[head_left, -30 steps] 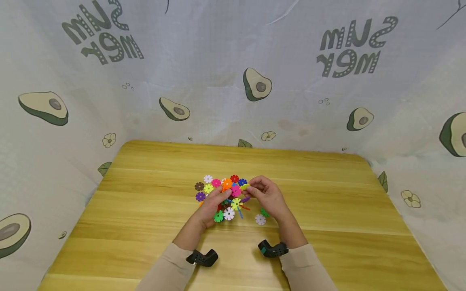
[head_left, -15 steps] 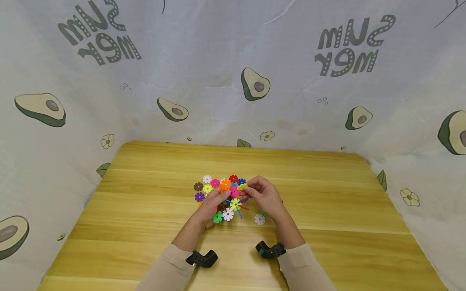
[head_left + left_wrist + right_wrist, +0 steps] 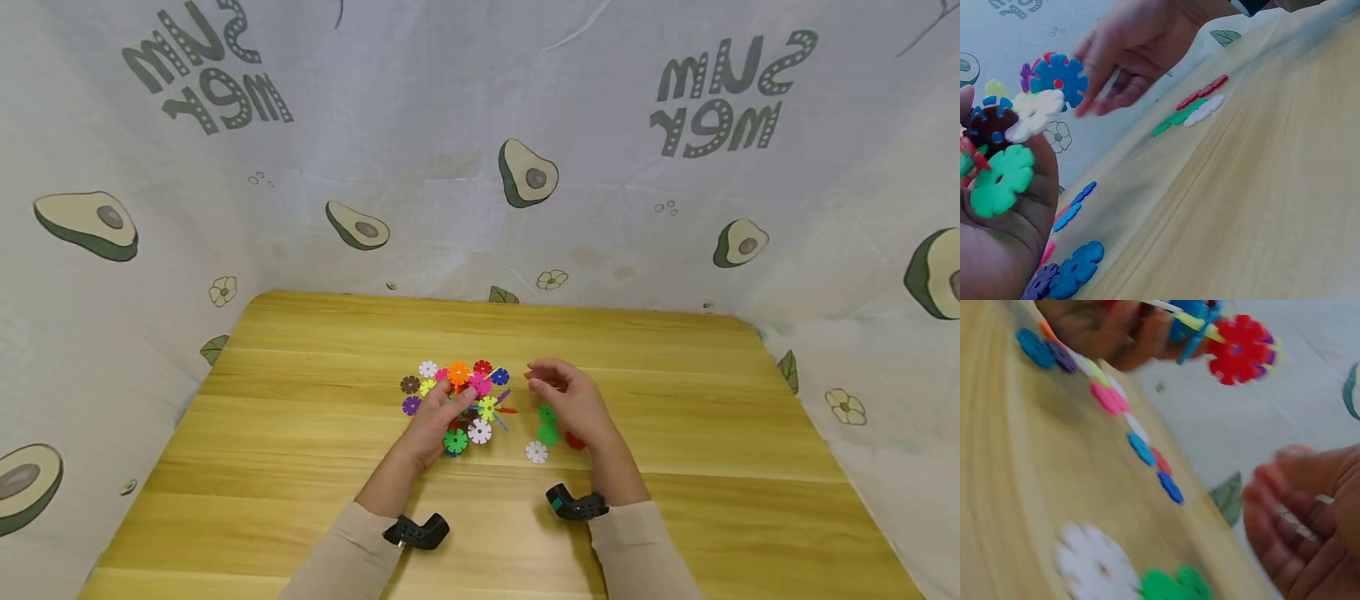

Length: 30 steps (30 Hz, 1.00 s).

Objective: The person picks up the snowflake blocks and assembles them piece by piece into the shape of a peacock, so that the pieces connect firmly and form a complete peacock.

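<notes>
Multicoloured snowflake-disc cluster (image 3: 468, 406) sitting in left hand (image 3: 437, 423), fingers gripping it above worktop (image 3: 300, 417); right hand (image 3: 573, 406) hovering empty, relaxed, over loose green discs (image 3: 547, 424). Risk: one-handed hold twisting joints, discs popping off.

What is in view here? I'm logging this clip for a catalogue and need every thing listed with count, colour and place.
Snowflake-disc cluster: one joined bunch, many colours, gripped in the left hand above the table's middle.
Loose discs in a row: several, white, brown, purple, red and blue among them, flat on the table behind the cluster.
Loose discs near the right hand: two green, one white, one red, flat on the table.
Table: one, light wood.
Cloth backdrop: white, avocado print, behind and beside the table.
Wrist cameras: two, black, one per wrist.
Left hand: grips the cluster.
Right hand: empty, fingers loosely curled, apart from the cluster.
</notes>
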{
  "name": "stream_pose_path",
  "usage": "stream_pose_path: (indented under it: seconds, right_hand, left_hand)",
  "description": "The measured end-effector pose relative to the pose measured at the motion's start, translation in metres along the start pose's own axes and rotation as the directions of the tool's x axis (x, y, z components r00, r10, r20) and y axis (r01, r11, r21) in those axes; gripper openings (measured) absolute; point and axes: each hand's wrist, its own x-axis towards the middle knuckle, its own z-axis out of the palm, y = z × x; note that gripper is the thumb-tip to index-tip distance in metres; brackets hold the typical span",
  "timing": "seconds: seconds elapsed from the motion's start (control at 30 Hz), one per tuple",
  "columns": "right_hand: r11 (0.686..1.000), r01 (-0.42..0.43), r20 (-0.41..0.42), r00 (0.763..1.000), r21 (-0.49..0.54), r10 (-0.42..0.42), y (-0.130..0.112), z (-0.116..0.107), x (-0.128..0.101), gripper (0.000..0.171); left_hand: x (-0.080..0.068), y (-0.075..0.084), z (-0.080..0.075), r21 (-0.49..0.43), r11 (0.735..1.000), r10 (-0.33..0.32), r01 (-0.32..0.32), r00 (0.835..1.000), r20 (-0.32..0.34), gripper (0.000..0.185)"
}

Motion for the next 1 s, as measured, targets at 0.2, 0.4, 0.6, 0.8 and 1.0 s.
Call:
stream_pose_path:
  seconds: [0.2, 0.4, 0.6, 0.8, 1.0]
  right_hand:
    - [0.941, -0.111, 0.047, 0.990, -0.319, 0.133, 0.011, -0.019, -0.004, 0.025]
    - [0.895, -0.145, 0.099, 0.974, -0.422, 0.204, 0.012, -0.018, -0.005, 0.021]
    - [0.883, -0.112, 0.105, 0.978, -0.456, 0.179, 0.005, -0.014, -0.005, 0.020]
    - [0.904, -0.114, 0.093, 0.982, -0.411, 0.166, 0.004, -0.011, -0.003, 0.021]
    - [0.981, -0.080, -0.014, 0.997, -0.178, 0.078, -0.002, -0.008, -0.003, 0.015]
  left_hand:
    - [0.001, 0.001, 0.000, -0.132, 0.991, 0.007, -0.004, 1.000, 0.029, 0.020]
    - [0.001, -0.001, -0.001, -0.149, 0.989, 0.001, 0.006, 0.999, 0.049, 0.019]
    - [0.002, -0.001, 0.001, -0.156, 0.987, 0.044, -0.035, 0.997, 0.059, 0.013]
    - [0.002, -0.001, 0.003, -0.116, 0.992, 0.059, -0.057, 0.998, 0.013, 0.016]
    - [0.001, -0.003, 0.003, -0.015, 1.000, 0.018, -0.018, 1.000, 0.011, 0.024]
